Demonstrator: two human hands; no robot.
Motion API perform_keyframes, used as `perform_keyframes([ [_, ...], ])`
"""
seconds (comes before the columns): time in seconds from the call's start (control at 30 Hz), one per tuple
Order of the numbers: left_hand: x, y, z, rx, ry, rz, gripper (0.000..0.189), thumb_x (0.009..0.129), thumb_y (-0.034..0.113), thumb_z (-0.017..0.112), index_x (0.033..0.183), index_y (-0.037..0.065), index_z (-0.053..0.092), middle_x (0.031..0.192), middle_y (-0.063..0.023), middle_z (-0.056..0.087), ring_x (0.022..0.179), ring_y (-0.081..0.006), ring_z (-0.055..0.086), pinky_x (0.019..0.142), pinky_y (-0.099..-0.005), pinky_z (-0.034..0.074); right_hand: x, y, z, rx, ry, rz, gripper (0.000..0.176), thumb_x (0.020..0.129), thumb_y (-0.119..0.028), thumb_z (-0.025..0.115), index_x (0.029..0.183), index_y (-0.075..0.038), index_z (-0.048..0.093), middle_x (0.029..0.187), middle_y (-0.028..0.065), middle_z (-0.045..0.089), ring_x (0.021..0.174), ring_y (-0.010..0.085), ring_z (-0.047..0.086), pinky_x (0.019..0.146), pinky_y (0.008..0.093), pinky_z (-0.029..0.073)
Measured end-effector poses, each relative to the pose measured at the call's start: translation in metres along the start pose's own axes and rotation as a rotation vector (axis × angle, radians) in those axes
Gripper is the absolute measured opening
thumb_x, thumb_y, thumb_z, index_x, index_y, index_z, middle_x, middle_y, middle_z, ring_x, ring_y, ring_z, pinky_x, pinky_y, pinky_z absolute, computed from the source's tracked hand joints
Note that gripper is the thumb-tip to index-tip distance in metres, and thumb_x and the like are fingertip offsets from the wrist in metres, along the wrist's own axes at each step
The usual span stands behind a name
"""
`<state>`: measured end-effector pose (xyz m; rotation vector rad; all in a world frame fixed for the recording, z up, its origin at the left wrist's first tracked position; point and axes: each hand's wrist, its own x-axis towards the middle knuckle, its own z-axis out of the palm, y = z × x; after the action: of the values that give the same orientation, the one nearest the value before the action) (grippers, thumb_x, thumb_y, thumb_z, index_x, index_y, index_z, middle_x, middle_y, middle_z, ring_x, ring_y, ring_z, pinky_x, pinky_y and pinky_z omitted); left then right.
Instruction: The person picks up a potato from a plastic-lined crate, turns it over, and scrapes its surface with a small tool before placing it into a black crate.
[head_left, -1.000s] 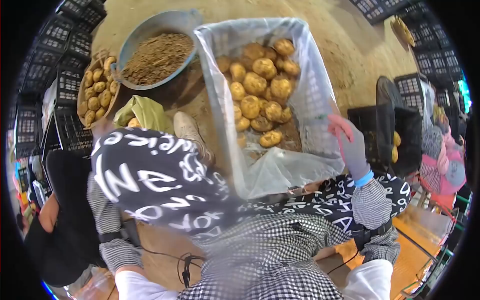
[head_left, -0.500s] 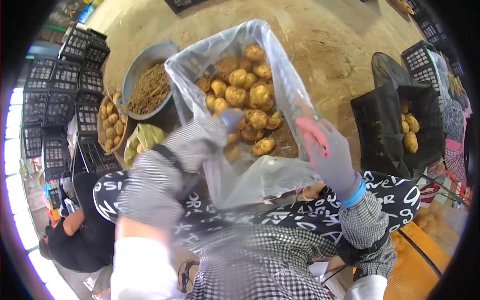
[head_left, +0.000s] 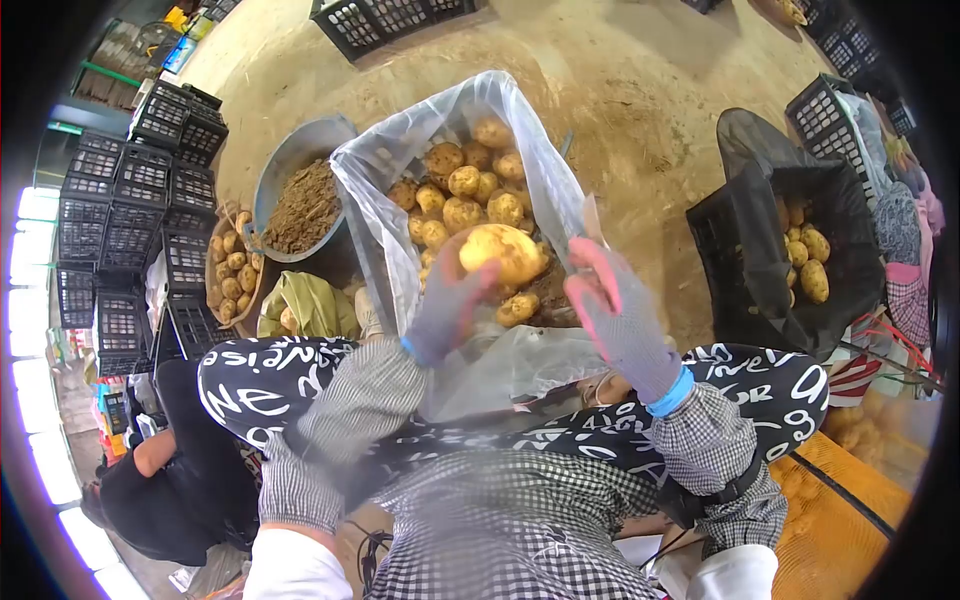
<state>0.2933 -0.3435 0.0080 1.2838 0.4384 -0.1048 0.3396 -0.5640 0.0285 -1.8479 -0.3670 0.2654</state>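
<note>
My left hand (head_left: 452, 305), in a grey and pink work glove, grips a large yellow potato (head_left: 503, 252) and raises it over the crate. Below it, several soil-marked potatoes (head_left: 462, 214) lie in a crate lined with clear plastic (head_left: 362, 190). My right hand (head_left: 618, 318), gloved alike, is at the crate's right side with its fingers curled. A thin, brownish, blurred piece (head_left: 592, 216) sticks up past its fingertips; I cannot tell what it is. The liner's loose near edge (head_left: 510, 375) drapes toward my lap.
Left of the crate stand a basin of soil (head_left: 300, 205), a basket of potatoes (head_left: 232, 270) and a green bag (head_left: 305, 305). A black-lined crate (head_left: 735, 250) with potatoes is on the right. Stacked black crates (head_left: 130, 230) and a person in black (head_left: 190, 480) are farther left.
My left hand has come up from among the potatoes, now holding a large one, and moved back toward me. My right hand has shifted slightly left and down.
</note>
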Motion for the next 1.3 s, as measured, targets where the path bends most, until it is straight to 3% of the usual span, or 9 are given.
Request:
perform_keyframes([
  [0.1,-0.038,0.017,0.012,-0.154,-0.182,0.121,0.077,0.087,0.015,0.071,0.147,-0.002,0.026,0.135,-0.0126,0.049,0.119,-0.0192,0.054,0.093,-0.0303,0.05,0.0,-0.022,0.006,0.759,-0.348,0.456,0.051,0.087,-0.01,0.07,0.134,-0.003,0.052,0.12,0.0062,0.061,0.102,0.0147,0.061,0.087,0.0266,0.049],
  [0.2,-0.051,0.015,0.014,-0.228,-0.273,0.146,0.084,0.085,0.004,0.071,0.152,0.0,0.02,0.143,-0.0114,0.041,0.133,-0.0196,0.043,0.107,-0.0319,0.04,-0.006,-0.02,0.014,0.708,-0.336,0.313,0.063,0.084,-0.013,0.076,0.138,-0.003,0.047,0.123,0.0033,0.058,0.109,0.0132,0.057,0.092,0.0274,0.049],
  [0.37,-0.043,0.009,0.012,0.094,-0.274,0.207,0.09,0.076,-0.009,0.074,0.15,0.001,0.025,0.141,-0.0104,0.042,0.131,-0.0187,0.043,0.109,-0.0319,0.039,-0.007,0.001,0.013,0.397,-0.378,0.158,0.075,0.083,-0.013,0.078,0.144,-0.002,0.037,0.132,0.0062,0.052,0.121,0.0152,0.051,0.101,0.0298,0.044],
  [0.5,-0.043,0.005,0.011,-0.075,-0.283,0.149,0.086,0.073,-0.01,0.075,0.147,0.004,0.034,0.139,-0.0099,0.044,0.13,-0.0202,0.044,0.109,-0.0327,0.039,-0.004,0.011,0.012,0.254,-0.392,0.107,0.071,0.087,-0.019,0.074,0.145,-0.001,0.037,0.137,0.007,0.048,0.123,0.0162,0.051,0.101,0.0303,0.045],
  [0.63,-0.038,-0.018,0.006,0.223,-0.21,0.324,0.076,0.071,-0.01,0.073,0.139,0.008,0.046,0.136,-0.0107,0.047,0.131,-0.0258,0.044,0.11,-0.0342,0.037,-0.001,0.02,0.011,0.114,-0.399,-0.004,0.063,0.094,-0.034,0.064,0.143,-0.001,0.041,0.136,0.0086,0.049,0.122,0.0176,0.052,0.099,0.0307,0.047],
  [0.9,-0.032,-0.016,0.0,0.503,-0.12,0.779,0.077,0.07,-0.005,0.075,0.14,0.006,0.045,0.137,-0.0123,0.047,0.133,-0.0276,0.042,0.111,-0.0348,0.034,-0.002,-0.004,0.008,0.758,-0.499,0.49,0.073,0.094,-0.041,0.063,0.146,0.002,0.034,0.139,0.0118,0.048,0.124,0.02,0.052,0.102,0.0331,0.046],
  [1.1,-0.037,-0.001,0.002,0.052,-0.289,0.341,0.096,0.08,0.005,0.078,0.153,0.001,0.015,0.141,-0.0133,0.043,0.134,-0.0195,0.04,0.111,-0.033,0.033,0.005,-0.015,0.007,0.674,-0.47,0.255,0.091,0.082,-0.03,0.08,0.148,0.003,0.029,0.142,0.0116,0.045,0.126,0.0196,0.051,0.106,0.033,0.041],
  [1.2,-0.039,0.007,0.0,-0.058,-0.32,0.169,0.086,0.086,0.01,0.073,0.152,0.001,0.018,0.141,-0.0132,0.042,0.132,-0.018,0.042,0.11,-0.0314,0.034,0.003,-0.023,0.009,0.667,-0.448,0.316,0.096,0.08,-0.036,0.081,0.149,0.003,0.027,0.144,0.0118,0.044,0.128,0.019,0.049,0.106,0.0327,0.041],
  [1.3,-0.038,0.002,-0.004,-0.1,-0.356,0.268,0.078,0.092,0.016,0.068,0.152,0.001,0.02,0.141,-0.0122,0.042,0.13,-0.0169,0.043,0.109,-0.0307,0.035,0.003,-0.02,0.015,0.609,-0.437,0.289,0.099,0.078,-0.035,0.083,0.15,0.002,0.026,0.144,0.012,0.042,0.13,0.0184,0.046,0.107,0.0321,0.04],
])
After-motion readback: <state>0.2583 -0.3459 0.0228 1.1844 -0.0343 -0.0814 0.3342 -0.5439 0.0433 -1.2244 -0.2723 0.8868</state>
